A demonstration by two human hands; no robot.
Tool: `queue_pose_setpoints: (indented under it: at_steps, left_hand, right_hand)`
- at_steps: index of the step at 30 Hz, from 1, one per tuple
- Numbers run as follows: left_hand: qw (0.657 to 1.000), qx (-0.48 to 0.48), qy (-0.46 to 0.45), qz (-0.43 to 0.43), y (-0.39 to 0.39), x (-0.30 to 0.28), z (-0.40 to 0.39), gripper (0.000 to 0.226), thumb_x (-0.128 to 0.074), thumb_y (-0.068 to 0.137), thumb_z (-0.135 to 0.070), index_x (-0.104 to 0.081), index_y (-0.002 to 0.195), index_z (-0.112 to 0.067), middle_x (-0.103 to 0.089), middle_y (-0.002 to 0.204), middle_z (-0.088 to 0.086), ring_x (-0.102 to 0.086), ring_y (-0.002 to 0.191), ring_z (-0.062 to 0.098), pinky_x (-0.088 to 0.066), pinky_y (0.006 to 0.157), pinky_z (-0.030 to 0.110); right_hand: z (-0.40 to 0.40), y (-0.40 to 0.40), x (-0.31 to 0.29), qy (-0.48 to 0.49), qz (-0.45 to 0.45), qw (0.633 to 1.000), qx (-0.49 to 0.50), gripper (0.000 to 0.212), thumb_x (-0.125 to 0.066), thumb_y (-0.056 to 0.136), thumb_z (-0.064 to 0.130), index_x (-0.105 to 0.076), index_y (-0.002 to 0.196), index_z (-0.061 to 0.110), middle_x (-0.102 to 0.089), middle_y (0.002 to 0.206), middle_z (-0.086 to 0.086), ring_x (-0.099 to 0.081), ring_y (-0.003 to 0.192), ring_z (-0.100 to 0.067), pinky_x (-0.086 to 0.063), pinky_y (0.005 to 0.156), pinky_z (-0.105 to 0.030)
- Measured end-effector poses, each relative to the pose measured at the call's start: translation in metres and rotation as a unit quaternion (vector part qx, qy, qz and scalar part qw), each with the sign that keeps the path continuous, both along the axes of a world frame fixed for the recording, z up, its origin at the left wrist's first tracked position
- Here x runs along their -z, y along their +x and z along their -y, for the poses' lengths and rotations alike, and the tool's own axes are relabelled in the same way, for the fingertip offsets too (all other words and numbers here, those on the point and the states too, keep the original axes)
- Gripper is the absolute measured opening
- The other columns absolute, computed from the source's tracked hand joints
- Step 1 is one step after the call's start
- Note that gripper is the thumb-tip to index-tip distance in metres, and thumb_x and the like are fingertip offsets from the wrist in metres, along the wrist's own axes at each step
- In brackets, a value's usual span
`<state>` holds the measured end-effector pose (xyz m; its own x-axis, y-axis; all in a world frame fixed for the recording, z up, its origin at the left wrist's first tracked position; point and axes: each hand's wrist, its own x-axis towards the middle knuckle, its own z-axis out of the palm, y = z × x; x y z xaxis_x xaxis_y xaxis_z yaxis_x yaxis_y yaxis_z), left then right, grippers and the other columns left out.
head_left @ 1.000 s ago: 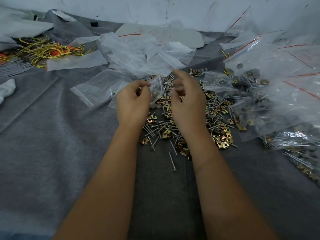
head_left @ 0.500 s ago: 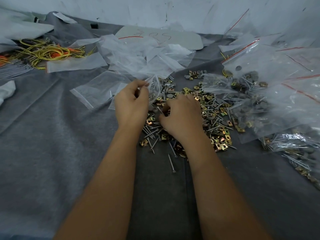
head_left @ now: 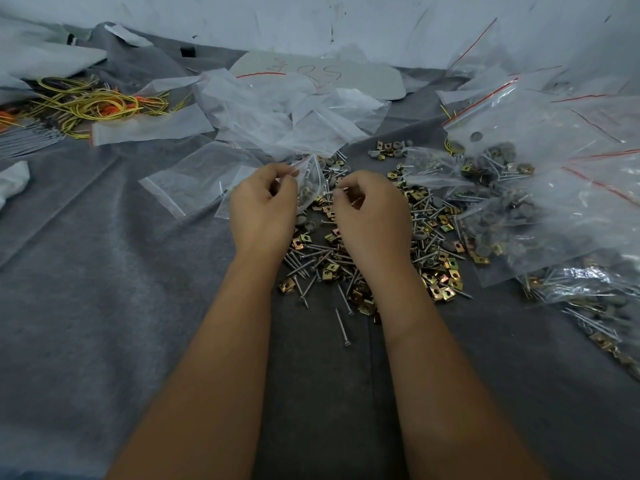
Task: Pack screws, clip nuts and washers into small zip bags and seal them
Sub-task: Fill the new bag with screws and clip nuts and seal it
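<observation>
- Grey cloth (head_left: pixel 104 289) covers the work surface, slightly mottled.
- Clip nuts (head_left: pixel 440 282) at centre: shiny gold with rainbow tints.
- Screws (head_left: pixel 343 325): bright silver.
- Washers (head_left: pixel 483 251) at 3 o'clock: dull grey.
- Zip bags (head_left: pixel 554 133) at 2 o'clock: clear, with a thin red stripe along the seal.
- Wires (head_left: pixel 90 105) at 10 o'clock: yellow, with orange mixed in.
- Wall (head_left: pixel 346 26) at 12 o'clock: white, marked with dark scuffs.

Dim, flat light (edges warped)
</observation>
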<state>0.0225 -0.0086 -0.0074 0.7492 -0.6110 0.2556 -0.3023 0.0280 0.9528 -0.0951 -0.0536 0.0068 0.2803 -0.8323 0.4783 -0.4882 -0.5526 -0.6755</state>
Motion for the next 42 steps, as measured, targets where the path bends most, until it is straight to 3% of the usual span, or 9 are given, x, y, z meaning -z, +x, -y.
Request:
queue_pose_setpoints:
  at_steps: [4, 10, 14, 17, 22, 26, 32, 39, 42]
  left_hand:
    - [0.999, 0.014, 0.019, 0.027, -0.002, -0.001, -0.002, 0.022, -0.05, 0.084, -0.029, -0.064, 0.08, -0.045, -0.062, 0.06, -0.01, -0.043, 0.044, 0.001, -0.036, 0.048, 0.026]
    - [0.998, 0.055, 0.01, 0.036, -0.004, 0.0, -0.002, 0.02, -0.05, 0.083, -0.031, -0.064, 0.083, -0.045, -0.055, 0.054, -0.012, -0.04, 0.045, 0.002, -0.035, 0.049, 0.029]
    - [0.999, 0.041, -0.022, 0.017, -0.003, -0.001, -0.002, 0.022, -0.052, 0.087, -0.023, -0.068, 0.086, -0.039, -0.056, 0.056, -0.005, -0.043, 0.046, 0.0, -0.037, 0.046, 0.018]
    - [0.998, 0.006, -0.053, -0.015, -0.003, -0.003, -0.002, 0.024, -0.053, 0.09, -0.013, -0.07, 0.088, -0.03, -0.055, 0.058, -0.01, -0.043, 0.045, -0.002, -0.034, 0.044, 0.01]
    - [0.991, -0.052, -0.119, -0.024, -0.003, -0.007, -0.004, 0.022, -0.052, 0.092, -0.013, -0.071, 0.096, -0.024, -0.057, 0.065, -0.014, -0.046, 0.054, -0.004, -0.037, 0.053, 0.01]
    - [0.995, -0.036, -0.095, -0.002, -0.003, -0.004, -0.003, 0.022, -0.053, 0.09, -0.019, -0.072, 0.096, -0.028, -0.055, 0.064, -0.008, -0.043, 0.051, -0.001, -0.036, 0.051, 0.013]
    - [0.999, -0.002, -0.048, -0.016, -0.002, -0.001, 0.0, 0.022, -0.053, 0.085, -0.023, -0.07, 0.088, -0.037, -0.068, 0.074, 0.005, -0.054, 0.061, 0.005, -0.046, 0.059, 0.024]
    - [0.999, 0.004, -0.031, -0.017, -0.001, 0.001, 0.002, 0.022, -0.054, 0.087, -0.021, -0.073, 0.095, -0.03, -0.068, 0.074, 0.007, -0.05, 0.056, 0.004, -0.042, 0.052, 0.021]
    - [1.0, 0.004, -0.026, -0.017, -0.001, 0.0, 0.001, 0.023, -0.053, 0.087, -0.022, -0.073, 0.096, -0.03, -0.069, 0.077, 0.006, -0.052, 0.056, 0.002, -0.044, 0.053, 0.02]
  right_hand:
    - [-0.002, 0.001, -0.004, -0.007, 0.099, 0.995, -0.005, 0.005, -0.062, 0.087, 0.02, -0.062, 0.082, 0.022, -0.058, 0.087, 0.005, -0.056, 0.083, -0.013, -0.043, 0.069, -0.023]
    - [-0.001, 0.003, 0.002, -0.037, 0.012, 0.998, -0.044, 0.012, -0.069, 0.087, 0.023, -0.074, 0.097, 0.017, -0.056, 0.104, -0.002, -0.05, 0.104, -0.021, -0.042, 0.088, -0.032]
    - [0.0, 0.004, 0.001, -0.037, 0.012, 0.998, -0.047, 0.028, -0.06, 0.094, 0.023, -0.065, 0.121, 0.019, -0.056, 0.112, -0.003, -0.05, 0.108, -0.02, -0.042, 0.093, -0.034]
    - [0.002, 0.001, -0.001, -0.032, 0.033, 0.999, -0.022, 0.021, -0.057, 0.093, 0.016, -0.065, 0.112, 0.017, -0.06, 0.107, -0.001, -0.052, 0.104, -0.017, -0.044, 0.089, -0.035]
    - [0.004, 0.0, 0.004, -0.035, -0.158, 0.986, -0.04, 0.018, -0.061, 0.087, 0.024, -0.072, 0.102, 0.023, -0.06, 0.105, 0.0, -0.046, 0.108, -0.022, -0.038, 0.092, -0.037]
    - [0.001, 0.001, 0.01, -0.054, -0.273, 0.959, -0.048, 0.023, -0.061, 0.085, 0.033, -0.07, 0.104, 0.025, -0.054, 0.118, -0.002, -0.037, 0.121, -0.026, -0.031, 0.102, -0.041]
    - [0.001, 0.001, 0.008, -0.048, -0.289, 0.956, -0.029, 0.023, -0.057, 0.088, 0.033, -0.069, 0.104, 0.021, -0.054, 0.117, -0.002, -0.036, 0.121, -0.025, -0.03, 0.101, -0.04]
    - [-0.002, 0.0, 0.006, -0.064, -0.298, 0.952, 0.006, 0.026, -0.056, 0.086, 0.039, -0.068, 0.097, 0.019, -0.058, 0.102, -0.004, -0.042, 0.11, -0.027, -0.032, 0.091, -0.039]
    - [-0.003, 0.0, 0.004, -0.064, -0.3, 0.952, 0.004, 0.025, -0.057, 0.086, 0.039, -0.069, 0.09, 0.018, -0.056, 0.085, 0.0, -0.045, 0.104, -0.027, -0.033, 0.087, -0.038]
